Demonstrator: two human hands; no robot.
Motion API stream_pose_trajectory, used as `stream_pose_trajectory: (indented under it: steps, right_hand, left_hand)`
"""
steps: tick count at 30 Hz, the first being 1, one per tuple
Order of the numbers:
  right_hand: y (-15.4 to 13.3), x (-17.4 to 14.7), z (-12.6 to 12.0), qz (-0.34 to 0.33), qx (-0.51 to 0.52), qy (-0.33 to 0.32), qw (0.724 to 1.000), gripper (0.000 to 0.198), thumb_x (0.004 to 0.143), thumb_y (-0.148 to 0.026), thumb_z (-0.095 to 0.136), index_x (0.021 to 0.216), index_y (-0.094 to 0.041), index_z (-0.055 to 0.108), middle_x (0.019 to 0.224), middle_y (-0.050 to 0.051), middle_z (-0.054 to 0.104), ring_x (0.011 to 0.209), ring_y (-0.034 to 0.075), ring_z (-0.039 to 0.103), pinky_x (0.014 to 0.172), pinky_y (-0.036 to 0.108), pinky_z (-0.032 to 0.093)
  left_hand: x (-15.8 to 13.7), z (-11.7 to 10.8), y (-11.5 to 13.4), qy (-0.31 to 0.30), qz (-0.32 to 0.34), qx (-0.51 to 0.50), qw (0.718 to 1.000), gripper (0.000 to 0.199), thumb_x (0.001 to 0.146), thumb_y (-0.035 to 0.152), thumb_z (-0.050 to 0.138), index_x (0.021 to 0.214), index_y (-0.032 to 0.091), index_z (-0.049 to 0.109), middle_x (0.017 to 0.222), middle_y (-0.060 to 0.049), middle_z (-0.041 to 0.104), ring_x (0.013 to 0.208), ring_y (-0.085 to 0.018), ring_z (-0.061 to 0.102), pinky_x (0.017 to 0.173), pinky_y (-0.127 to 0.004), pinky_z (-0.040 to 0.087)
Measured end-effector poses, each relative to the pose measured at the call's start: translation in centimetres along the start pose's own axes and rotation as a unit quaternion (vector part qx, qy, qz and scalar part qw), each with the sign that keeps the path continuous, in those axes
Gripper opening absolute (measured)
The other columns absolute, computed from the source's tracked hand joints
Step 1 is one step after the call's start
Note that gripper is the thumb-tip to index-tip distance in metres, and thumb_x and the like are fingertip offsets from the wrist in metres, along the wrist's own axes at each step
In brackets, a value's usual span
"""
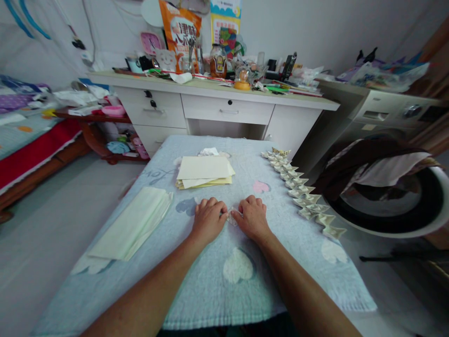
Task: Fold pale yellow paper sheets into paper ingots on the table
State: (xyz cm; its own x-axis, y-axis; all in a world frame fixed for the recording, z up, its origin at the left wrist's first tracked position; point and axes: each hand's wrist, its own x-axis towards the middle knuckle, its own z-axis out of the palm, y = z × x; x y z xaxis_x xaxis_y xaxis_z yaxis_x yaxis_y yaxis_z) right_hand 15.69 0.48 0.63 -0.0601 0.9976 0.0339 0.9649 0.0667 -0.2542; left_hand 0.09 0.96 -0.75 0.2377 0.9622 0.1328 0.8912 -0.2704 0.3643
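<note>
A: Hand positions?
B: Left hand (pixel 210 215) and right hand (pixel 253 215) near the middle of the table, close together, backs upward. Fingers drawn in and narrow on both.
A: Anything held?
B: One small patterned paper (pixel 232 217), held between the two hands, thumbs at its edges. Its exact fold cannot be told; fingers cover part of it.
A: Surface?
B: Pale blue cloth (pixel 196 290) with heart prints.
A: Papers nearby?
B: Cream sheets (pixel 203 167) in a loose stack, just beyond the left hand, edges uneven. White tissue (pixel 208 151), crumpled, just behind that stack. Pale green sheets (pixel 131 222) lie slanted to the left, well apart from the hands.
A: Right side?
B: Folded papers (pixel 301 191) in a slanting row along the right edge, pointed ends outward. Farthest one gold-patterned.
A: Background?
B: White desk (pixel 298 121) beyond the table, its top crowded: orange bag (pixel 180 35), pink clock (pixel 150 43), brown jar (pixel 218 63). Washing machine (pixel 386 106) at right, round door open, cloths hanging out.
</note>
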Motion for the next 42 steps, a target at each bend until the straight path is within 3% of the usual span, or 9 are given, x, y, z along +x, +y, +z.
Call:
stream_pose_trajectory:
  steps: [7, 12, 21, 27, 33, 39, 42]
  right_hand:
    - [0.0, 0.0, 0.0, -0.001, -0.001, 0.008, 1.0, 0.03, 0.085, -0.049, 0.055, 0.086, -0.02, 0.063, 0.1, 0.009, 0.054, 0.097, 0.026, 0.045, 0.08, 0.036, 0.032]
    - [-0.1, -0.1, 0.1, 0.0, -0.009, 0.011, 1.0, 0.03, 0.085, -0.049, 0.054, 0.087, -0.021, 0.062, 0.099, 0.009, 0.053, 0.097, 0.026, 0.045, 0.079, 0.036, 0.032]
    - [1.4, 0.0, 0.0, 0.007, 0.028, 0.004, 1.0, 0.013, 0.085, -0.033, 0.055, 0.089, -0.022, 0.06, 0.103, 0.006, 0.051, 0.097, 0.023, 0.043, 0.079, 0.034, 0.03]
    - [1.4, -0.1, -0.2, 0.011, 0.022, 0.005, 1.0, 0.012, 0.084, -0.032, 0.056, 0.091, -0.022, 0.059, 0.104, 0.006, 0.051, 0.098, 0.023, 0.043, 0.079, 0.034, 0.03]
    - [1.5, 0.0, -0.1, 0.006, 0.016, 0.0, 1.0, 0.011, 0.085, -0.028, 0.053, 0.093, -0.024, 0.06, 0.105, 0.006, 0.051, 0.098, 0.023, 0.043, 0.079, 0.033, 0.031]
    - [1.0, -0.2, 0.1, 0.001, 0.003, 0.024, 1.0, 0.036, 0.085, -0.056, 0.051, 0.091, -0.021, 0.059, 0.102, 0.009, 0.051, 0.098, 0.026, 0.044, 0.081, 0.036, 0.032]
    - [0.8, -0.2, 0.2, 0.014, -0.001, 0.023, 1.0, 0.038, 0.082, -0.057, 0.055, 0.091, -0.021, 0.059, 0.102, 0.009, 0.051, 0.098, 0.026, 0.044, 0.081, 0.037, 0.032]
  left_hand:
    - [-0.1, 0.1, 0.3, 0.01, -0.004, -0.006, 1.0, 0.011, 0.084, 0.032, 0.056, 0.09, 0.026, 0.063, 0.096, -0.004, 0.059, 0.097, -0.025, 0.046, 0.078, -0.036, 0.031]
    - [-0.1, 0.0, 0.6, 0.012, 0.045, -0.057, 0.997, 0.031, 0.082, 0.021, 0.057, 0.11, 0.033, 0.061, 0.105, -0.002, 0.058, 0.1, -0.022, 0.046, 0.084, -0.035, 0.033]
    - [0.1, 0.2, 0.3, 0.006, 0.054, -0.072, 0.996, 0.027, 0.082, 0.02, 0.058, 0.103, 0.033, 0.068, 0.1, -0.002, 0.059, 0.098, -0.022, 0.046, 0.084, -0.036, 0.035]
    - [0.3, 0.2, 0.6, 0.008, 0.037, -0.074, 0.997, 0.019, 0.086, 0.031, 0.057, 0.098, 0.032, 0.071, 0.097, -0.003, 0.059, 0.095, -0.021, 0.048, 0.084, -0.036, 0.035]
    - [0.5, 0.2, 0.6, 0.008, 0.035, -0.066, 0.997, 0.018, 0.084, 0.03, 0.06, 0.097, 0.033, 0.071, 0.097, -0.003, 0.059, 0.096, -0.022, 0.048, 0.084, -0.036, 0.035]
    - [0.5, 0.2, 0.6, 0.007, 0.034, -0.064, 0.997, 0.019, 0.084, 0.027, 0.059, 0.097, 0.032, 0.071, 0.095, -0.004, 0.059, 0.095, -0.022, 0.048, 0.083, -0.035, 0.035]
    - [0.4, 0.2, 0.6, 0.01, 0.038, -0.066, 0.997, 0.019, 0.084, 0.026, 0.058, 0.097, 0.032, 0.071, 0.095, -0.003, 0.059, 0.094, -0.021, 0.048, 0.083, -0.035, 0.035]
